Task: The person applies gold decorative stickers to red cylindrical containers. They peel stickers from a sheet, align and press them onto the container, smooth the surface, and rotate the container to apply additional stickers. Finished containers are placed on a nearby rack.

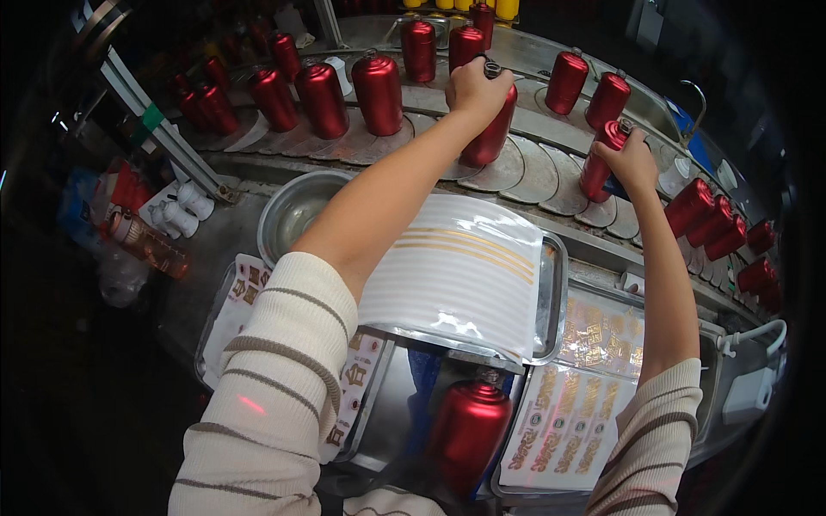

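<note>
Both my arms reach forward over the trays to a curved conveyor of overlapping round plates. My left hand is closed around the neck of a glossy red bottle, which stands upright over the plates. Further right, my right hand grips the upper part of another red bottle. That one tilts slightly, and something dark blue shows beside it under the hand. A third red bottle is close to my body, at the lower middle. Between my forearms lies a white sheet with gold stripes on a metal tray.
Several red bottles line the conveyor on both sides. A metal bowl sits left of the striped sheet. Printed decal sheets lie on a tray at right, others at left. A metal post rises at far left.
</note>
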Available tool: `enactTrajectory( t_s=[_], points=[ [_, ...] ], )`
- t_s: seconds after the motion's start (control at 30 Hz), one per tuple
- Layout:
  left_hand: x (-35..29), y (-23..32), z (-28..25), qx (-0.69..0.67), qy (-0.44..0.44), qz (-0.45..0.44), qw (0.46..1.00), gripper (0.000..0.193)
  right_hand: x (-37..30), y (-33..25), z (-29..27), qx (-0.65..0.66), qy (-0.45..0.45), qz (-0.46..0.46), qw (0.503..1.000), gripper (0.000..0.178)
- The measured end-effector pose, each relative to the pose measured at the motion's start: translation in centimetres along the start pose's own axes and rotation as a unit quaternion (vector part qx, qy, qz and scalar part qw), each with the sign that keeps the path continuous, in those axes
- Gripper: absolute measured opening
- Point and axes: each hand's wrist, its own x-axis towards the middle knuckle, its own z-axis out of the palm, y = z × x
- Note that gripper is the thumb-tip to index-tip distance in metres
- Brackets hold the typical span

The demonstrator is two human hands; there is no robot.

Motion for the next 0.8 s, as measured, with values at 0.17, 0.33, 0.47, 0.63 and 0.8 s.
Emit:
enactTrajectory(
  t_s=[0.17,0.33,0.47,0.63,0.8],
  points=[
    [-1.4,-0.6,-6.2,-0.119,-0.019,0.007,0.993,0.035,0.2,1.4,-0.7,0.022,-0.043,0.03,0.998,0.084],
    [-4.4,-1.3,-17.5,-0.248,-0.001,-0.071,0.966,0.028,-0.9,0.8,-0.4,0.047,-0.034,-0.008,0.998,0.085],
    [-6.5,-5.5,-28.3,-0.203,0.063,-0.061,0.975,0.018,-1.0,-0.7,-0.5,0.026,-0.057,0.001,0.998,0.085],
    [-9.2,-13.7,-38.4,0.085,0.164,-0.095,0.978,0.037,0.2,0.1,-1.0,0.022,-0.052,0.025,0.998,0.112],
    [-11.1,-20.3,-43.3,0.232,0.188,-0.103,0.949,0.045,-2.6,-8.0,-2.1,0.01,0.11,-0.111,0.988,0.091]
  ],
)
